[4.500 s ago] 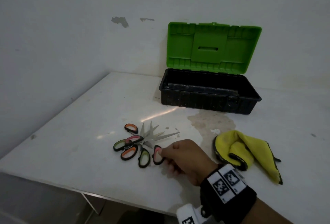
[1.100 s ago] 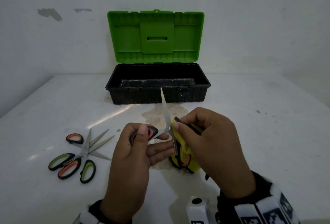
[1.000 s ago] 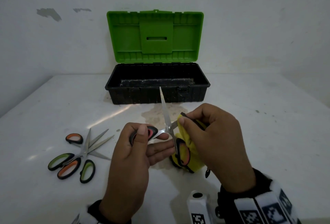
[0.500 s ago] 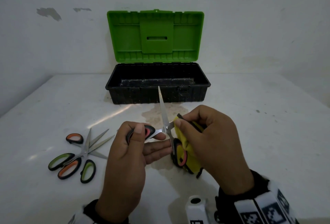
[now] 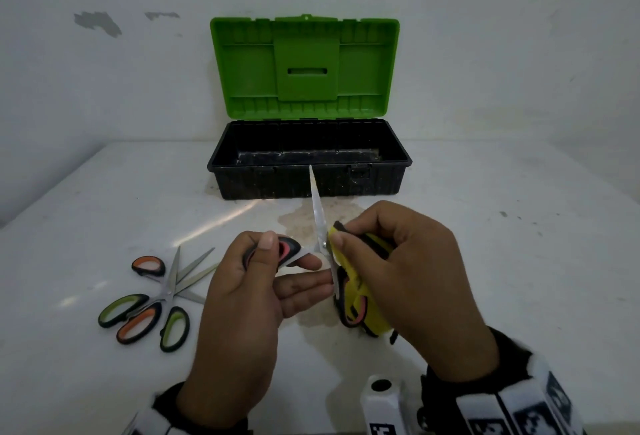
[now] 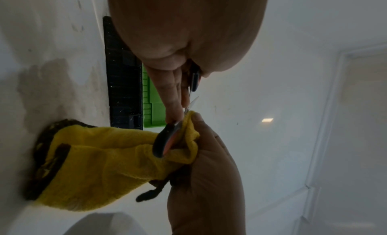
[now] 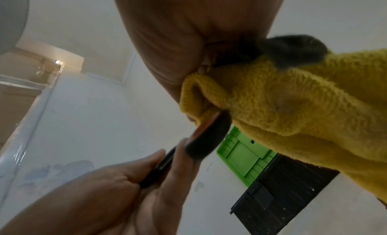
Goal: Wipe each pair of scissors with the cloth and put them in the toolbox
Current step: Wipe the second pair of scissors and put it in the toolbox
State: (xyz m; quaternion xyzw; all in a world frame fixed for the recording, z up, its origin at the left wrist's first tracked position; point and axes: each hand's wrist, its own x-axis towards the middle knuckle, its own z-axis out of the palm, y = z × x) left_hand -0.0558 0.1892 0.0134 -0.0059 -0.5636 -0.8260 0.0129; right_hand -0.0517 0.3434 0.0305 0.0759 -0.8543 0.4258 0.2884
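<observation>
A pair of scissors with black-and-pink handles is held open above the table, one blade pointing up towards the toolbox. My left hand grips its upper handle between thumb and fingers. My right hand pinches the yellow cloth around the other blade close to the pivot. The lower handle hangs against the cloth. The right wrist view shows that cloth bunched under my palm. A black toolbox with its green lid raised stands behind.
Two more pairs of scissors, with orange and green handles, lie crossed and open on the white table to the left. A brownish stain marks the table in front of the toolbox. White walls close off the back and left.
Earlier my right hand reached for the scissors pile while the cloth lay on the table. Now one pair is lifted. Over the last second the cloth shifted slightly along the blade.
</observation>
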